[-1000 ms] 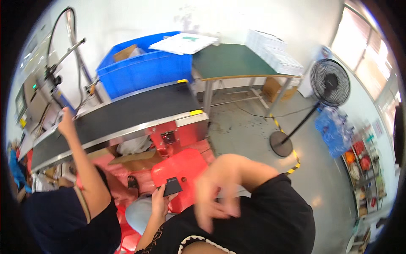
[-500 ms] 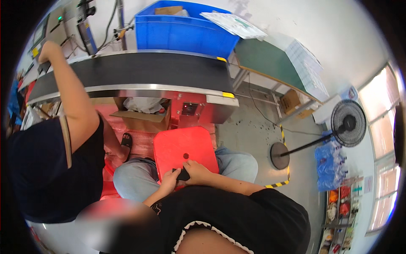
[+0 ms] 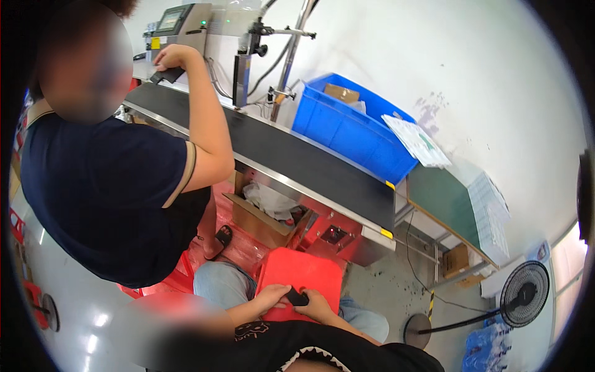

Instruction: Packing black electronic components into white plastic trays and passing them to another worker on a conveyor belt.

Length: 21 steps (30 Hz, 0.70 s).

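Over a red stool (image 3: pixel 304 276), both hands, left (image 3: pixel 273 297) and right (image 3: pixel 315 305), pinch one small black part (image 3: pixel 298 299) between them

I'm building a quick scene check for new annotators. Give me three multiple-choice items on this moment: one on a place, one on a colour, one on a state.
1. Where does the blue crate stand?
A. on the floor beside the fan
B. behind the conveyor belt
C. on the red stool

2. What colour is the stool at the wearer's knees?
A. red
B. green
C. white

3. What are the left hand and right hand doing?
A. hanging free
B. pressing the belt
C. holding a small black object together

Answers: 1 B, it sits against the wall past the belt; 2 A, its top is plainly red; 3 C, both hands close on it.
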Tool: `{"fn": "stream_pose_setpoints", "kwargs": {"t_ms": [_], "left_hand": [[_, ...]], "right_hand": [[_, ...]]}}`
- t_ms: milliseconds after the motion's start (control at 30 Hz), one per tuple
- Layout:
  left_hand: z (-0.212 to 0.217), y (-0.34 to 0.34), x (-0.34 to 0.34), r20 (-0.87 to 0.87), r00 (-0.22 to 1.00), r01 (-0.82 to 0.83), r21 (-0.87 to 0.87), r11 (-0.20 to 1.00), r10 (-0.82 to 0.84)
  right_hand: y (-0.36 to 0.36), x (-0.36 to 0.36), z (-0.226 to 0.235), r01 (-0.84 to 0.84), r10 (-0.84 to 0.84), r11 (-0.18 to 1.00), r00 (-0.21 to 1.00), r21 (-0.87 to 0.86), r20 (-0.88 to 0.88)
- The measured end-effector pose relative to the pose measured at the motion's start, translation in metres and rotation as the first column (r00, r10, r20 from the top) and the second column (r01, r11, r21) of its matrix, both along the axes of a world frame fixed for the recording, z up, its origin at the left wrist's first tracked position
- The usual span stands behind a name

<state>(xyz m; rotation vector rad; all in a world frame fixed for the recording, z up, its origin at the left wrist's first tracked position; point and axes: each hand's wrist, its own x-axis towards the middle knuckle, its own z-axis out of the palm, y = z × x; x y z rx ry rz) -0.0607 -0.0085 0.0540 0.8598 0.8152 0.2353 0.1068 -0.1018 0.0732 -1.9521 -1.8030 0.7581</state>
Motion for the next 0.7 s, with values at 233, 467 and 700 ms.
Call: {"fn": "stream_pose_setpoints", "kwargs": {"t_ms": [233,467,700], "left_hand": [[0.011,0.081,-0.048,-0.143,0.779,0.027,0.981,0.195,0.61],[-0.015,0.098,-0.104,-0.756,0.378,0.444,0.655,0.611,0.535],[-0.011,0.102,-0.095,-0.82,0.33,0.628,0.56,0.541,0.467]], "right_hand": [[-0.016,0.037,-0.026,0.401,-0.682,0.731,0.411,-0.552,-0.605],[-0.028,0.066,-0.057,0.264,-0.692,0.706,0.065,-0.657,-0.718],[-0.02,0.084,-0.067,0.171,-0.71,0.7,0.062,-0.693,-0.702]]}}
